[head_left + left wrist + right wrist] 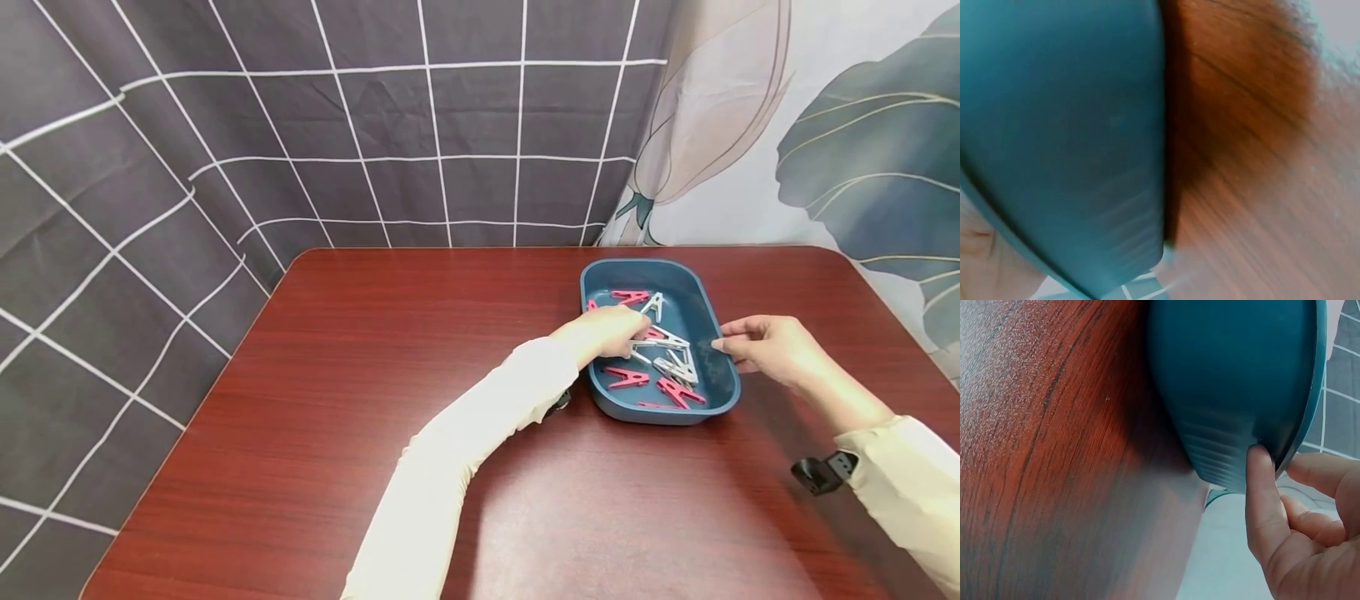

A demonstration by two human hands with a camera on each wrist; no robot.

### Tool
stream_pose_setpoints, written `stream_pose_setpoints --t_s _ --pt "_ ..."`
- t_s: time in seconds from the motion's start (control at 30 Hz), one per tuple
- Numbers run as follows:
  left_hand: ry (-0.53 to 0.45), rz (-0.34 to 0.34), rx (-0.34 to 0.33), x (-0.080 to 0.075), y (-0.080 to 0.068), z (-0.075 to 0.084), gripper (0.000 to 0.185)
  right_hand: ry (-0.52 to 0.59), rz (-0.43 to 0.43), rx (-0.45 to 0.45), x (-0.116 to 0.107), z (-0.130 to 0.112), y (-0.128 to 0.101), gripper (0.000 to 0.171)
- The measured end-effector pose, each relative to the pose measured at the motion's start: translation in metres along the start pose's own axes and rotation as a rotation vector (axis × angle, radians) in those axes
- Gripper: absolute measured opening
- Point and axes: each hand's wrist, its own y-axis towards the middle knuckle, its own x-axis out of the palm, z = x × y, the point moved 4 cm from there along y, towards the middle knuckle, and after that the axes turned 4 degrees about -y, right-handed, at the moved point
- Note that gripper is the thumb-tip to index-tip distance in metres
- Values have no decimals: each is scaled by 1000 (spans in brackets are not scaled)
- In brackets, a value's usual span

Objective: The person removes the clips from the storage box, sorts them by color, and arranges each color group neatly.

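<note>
A blue plastic basin (pixel 652 419) stands on the table toward the right, holding several red and white clothespins. Over its left rim reaches my left hand (pixel 606 329), fingers down among the clothespins. A white clothespin (pixel 663 337) lies right by those fingertips; I cannot tell whether they pinch one. My right hand (pixel 776 346) pinches the basin's right rim, and in the right wrist view one finger (pixel 1262 494) lies along the outer wall. The left wrist view shows mostly the basin's outer wall (pixel 1085 137), with part of the left palm (pixel 991 262) beyond the rim.
The reddish-brown wooden table (pixel 390 358) extends left and toward the front. Behind it hang a dark grid-patterned cloth (pixel 480 117) and a light floral cloth (pixel 750 150). Other clothespins, a red one (pixel 626 377) among them, lie loose in the basin.
</note>
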Motion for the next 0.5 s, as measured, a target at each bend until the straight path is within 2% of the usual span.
stream_pose_setpoints --t_s 0.2,0.33,0.5 --pt "-10 59 62 -8 -7 -5 24 8 -6 -4 2 0 -1 50" --pt "-76 100 94 -15 -10 -10 30 13 -10 -1 2 -1 0 50" --pt "-153 205 131 -25 -20 -16 29 46 -22 19 0 3 1 53"
